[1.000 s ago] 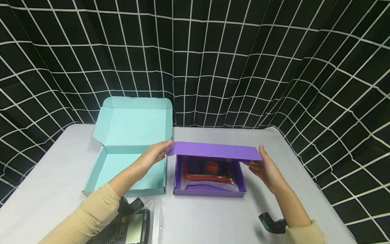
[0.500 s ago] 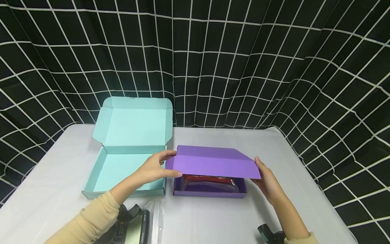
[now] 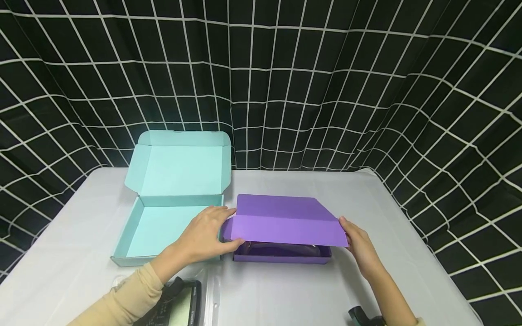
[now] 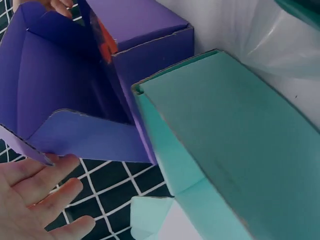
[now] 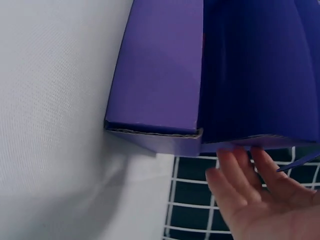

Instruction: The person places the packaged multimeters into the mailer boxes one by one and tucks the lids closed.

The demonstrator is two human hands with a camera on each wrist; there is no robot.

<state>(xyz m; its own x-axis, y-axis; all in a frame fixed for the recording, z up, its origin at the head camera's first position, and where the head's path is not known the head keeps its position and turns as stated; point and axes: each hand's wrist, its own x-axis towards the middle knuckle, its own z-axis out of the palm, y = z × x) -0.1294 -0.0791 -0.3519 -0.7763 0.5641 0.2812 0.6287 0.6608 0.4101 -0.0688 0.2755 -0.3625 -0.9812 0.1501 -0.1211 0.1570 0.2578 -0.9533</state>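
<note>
A purple cardboard mailer box stands on the table with its lid tilted partway down. Under the lid's front flap, a strip of clear plastic wrapping shows; most of the contents are hidden. My left hand is at the lid's left front corner, thumb low by the front flap and fingers further back. In the left wrist view its fingers are spread, touching near the flap's corner. My right hand touches the lid's right side; in the right wrist view the fingertips lie against the side flap.
Left of the purple box, a turquoise mailer box stands with its lid raised and nothing inside. A multimeter in a clear plastic bag lies at the front, partly under the left sleeve. A black gridded curtain hangs behind the table.
The purple lid has swung forward and down, covering the red and black packet that showed earlier. Both hands have come down with it, and the left thumb has moved to the front flap.
</note>
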